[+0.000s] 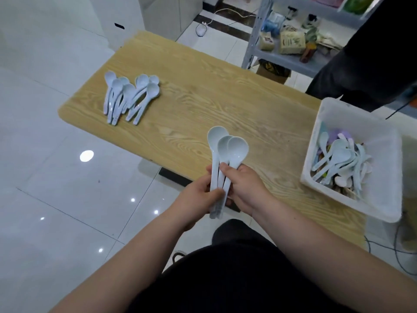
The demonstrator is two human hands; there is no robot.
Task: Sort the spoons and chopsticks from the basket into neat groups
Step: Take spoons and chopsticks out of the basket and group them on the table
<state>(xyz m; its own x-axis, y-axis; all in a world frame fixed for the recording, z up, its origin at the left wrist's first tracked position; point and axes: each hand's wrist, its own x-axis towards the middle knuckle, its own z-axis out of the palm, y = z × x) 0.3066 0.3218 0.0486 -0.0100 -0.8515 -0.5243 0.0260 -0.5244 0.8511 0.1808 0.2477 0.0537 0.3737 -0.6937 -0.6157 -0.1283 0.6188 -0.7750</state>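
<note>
Both hands hold one bundle of three pale blue spoons (228, 146) over the near edge of the wooden table (203, 91), bowls pointing away from me. My left hand (198, 197) grips the handles low down. My right hand (244, 188) grips them from the right, thumb across the front. A group of several pale blue spoons (128, 96) lies at the table's far left. The white basket (338, 195) at the right holds several more blue, pink and purple spoons (340, 161); wooden sticks show under them.
A person in dark clothes (370, 55) stands beyond the basket at the far right. A metal shelf (291, 35) with packages is behind the table. Glossy white floor tiles lie to the left. Cables (401, 249) hang off the near right table edge.
</note>
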